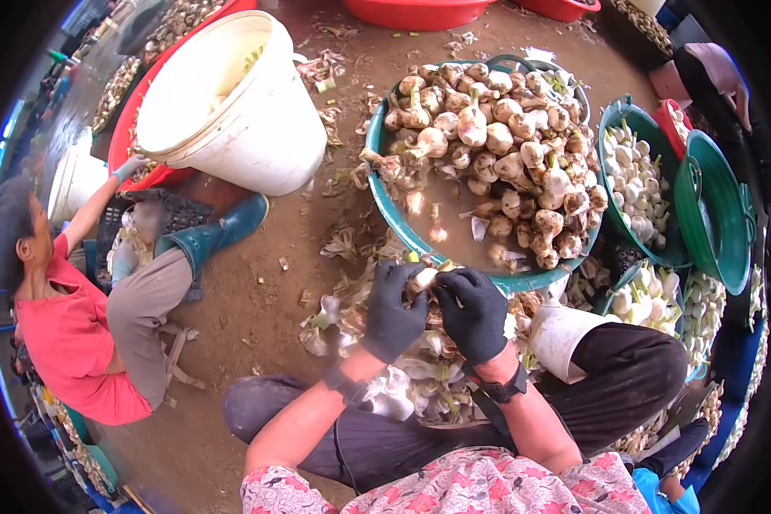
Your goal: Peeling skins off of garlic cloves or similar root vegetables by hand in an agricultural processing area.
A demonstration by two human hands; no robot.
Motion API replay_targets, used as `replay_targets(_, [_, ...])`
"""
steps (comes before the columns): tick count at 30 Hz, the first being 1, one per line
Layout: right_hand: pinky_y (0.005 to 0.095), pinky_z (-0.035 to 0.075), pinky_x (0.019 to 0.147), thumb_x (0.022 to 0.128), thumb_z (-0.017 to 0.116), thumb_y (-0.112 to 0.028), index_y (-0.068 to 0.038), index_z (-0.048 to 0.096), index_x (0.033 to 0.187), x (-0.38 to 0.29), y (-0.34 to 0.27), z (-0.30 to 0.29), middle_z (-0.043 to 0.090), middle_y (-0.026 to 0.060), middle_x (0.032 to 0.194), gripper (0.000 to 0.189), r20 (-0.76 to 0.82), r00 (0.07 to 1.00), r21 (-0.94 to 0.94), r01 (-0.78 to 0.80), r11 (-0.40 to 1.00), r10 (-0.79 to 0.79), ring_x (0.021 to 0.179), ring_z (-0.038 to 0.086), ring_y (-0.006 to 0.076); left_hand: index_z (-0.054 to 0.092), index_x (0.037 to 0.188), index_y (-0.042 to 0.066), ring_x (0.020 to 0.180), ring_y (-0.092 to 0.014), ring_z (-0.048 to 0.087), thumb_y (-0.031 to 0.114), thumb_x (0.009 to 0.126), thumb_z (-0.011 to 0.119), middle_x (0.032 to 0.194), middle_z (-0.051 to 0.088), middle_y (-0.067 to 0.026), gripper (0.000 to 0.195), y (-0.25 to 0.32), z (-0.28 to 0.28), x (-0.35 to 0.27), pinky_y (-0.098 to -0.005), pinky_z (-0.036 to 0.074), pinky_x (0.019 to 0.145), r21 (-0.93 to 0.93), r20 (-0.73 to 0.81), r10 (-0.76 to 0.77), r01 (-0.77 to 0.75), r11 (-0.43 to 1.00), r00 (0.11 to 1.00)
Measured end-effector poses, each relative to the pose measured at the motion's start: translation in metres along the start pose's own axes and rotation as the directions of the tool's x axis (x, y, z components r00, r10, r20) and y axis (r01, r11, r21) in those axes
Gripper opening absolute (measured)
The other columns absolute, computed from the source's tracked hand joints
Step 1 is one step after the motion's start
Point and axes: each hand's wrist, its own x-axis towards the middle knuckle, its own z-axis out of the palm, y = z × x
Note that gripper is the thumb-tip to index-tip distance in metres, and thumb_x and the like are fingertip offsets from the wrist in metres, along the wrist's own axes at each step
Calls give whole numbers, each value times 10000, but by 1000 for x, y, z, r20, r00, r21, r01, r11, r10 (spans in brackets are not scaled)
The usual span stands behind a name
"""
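My left hand [395, 315], in a black glove, grips a garlic bulb [423, 280] near the front rim of a green tub. My right hand [474, 311], gloved alike, pinches at the bulb's right side. The green tub [385, 205] holds murky water and a heap of muddy garlic bulbs [501, 138]. Below my hands lies a pile of pale garlic peelings [424, 379]. Peeled white bulbs fill another green tub [636, 186] at the right, and more, with green stems, lie in a container [649, 295] nearer my knee.
A large white bucket [283, 135] stands upper left. A co-worker in a red shirt [70, 340] sits at the left, one gloved hand at a red basin [123, 122]. An empty green basin [713, 212] leans at the right. A white pail [562, 340] is beside my right knee.
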Motion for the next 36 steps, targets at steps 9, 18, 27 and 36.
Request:
replay_targets(9, [377,464,551,661,648,-128,-112,602,709,1,8,-4,573,67,691,69,191,968,-189,197,962,-161,654,582,266,585,1002,16,865,-333,543,-47,684,616,926,513,-161,325,-3,-2,-1,-383,449,729,45,131,93,-100,994,987])
replay_targets(18, [386,474,558,670,663,-165,-80,609,680,-3,25,-2,592,104,661,100,214,977,-20,-8,1000,12,619,599,288,598,1003,16,848,-319,537,-38,670,595,924,508,-162,337,-7,-8,0,-370,447,713,54,278,115,-135,989,954])
replay_targets(27, [396,496,634,700,618,-131,-62,645,731,1,82,-23,647,117,734,81,199,898,-222,-348,911,392,681,626,316,549,1128,-11,1020,-178,515,-18,729,603,1048,534,-79,403,0,-28,10,-312,409,923,-434,543,18,263,861,839])
replay_targets(36, [281,465,864,861,642,-168,6,555,1208,4,46,-34,644,113,1081,398,623,771,504,-522,688,129,975,584,135,398,1321,-36,1214,-191,445,-59,770,476,1273,491,-114,557,4,-17,11,-342,342,1040,-616,514,-235,546,568,825])
